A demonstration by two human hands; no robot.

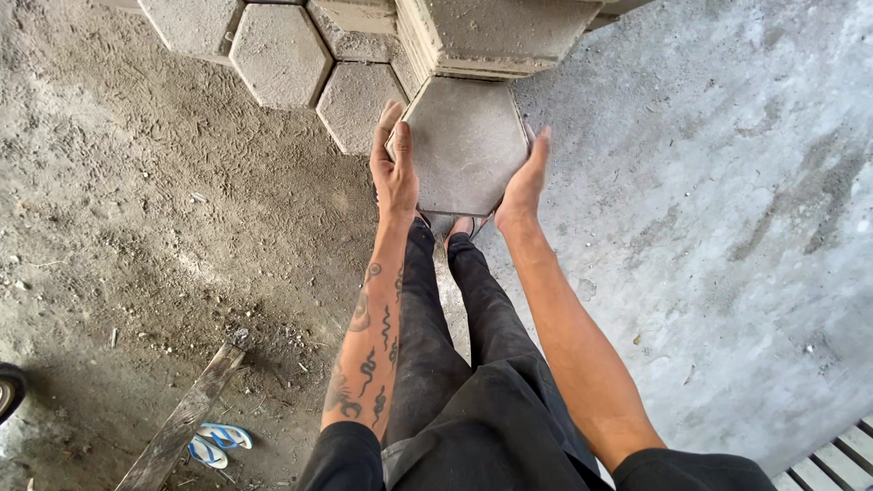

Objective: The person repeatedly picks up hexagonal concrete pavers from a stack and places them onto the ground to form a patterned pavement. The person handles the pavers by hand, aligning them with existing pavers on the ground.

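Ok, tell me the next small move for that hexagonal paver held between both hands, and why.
Probably ease the hexagonal paver down and forward beside the laid hexagonal blocks. The left hand and right hand grip its opposite edges, it hangs above the feet, and its far edge sits just under the stacked pavers.

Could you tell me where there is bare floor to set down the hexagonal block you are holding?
Both hands, left hand and right hand, grip the hexagonal block. Bare concrete floor lies right of the stacked blocks. Laid hexagon pavers crowd the upper left.
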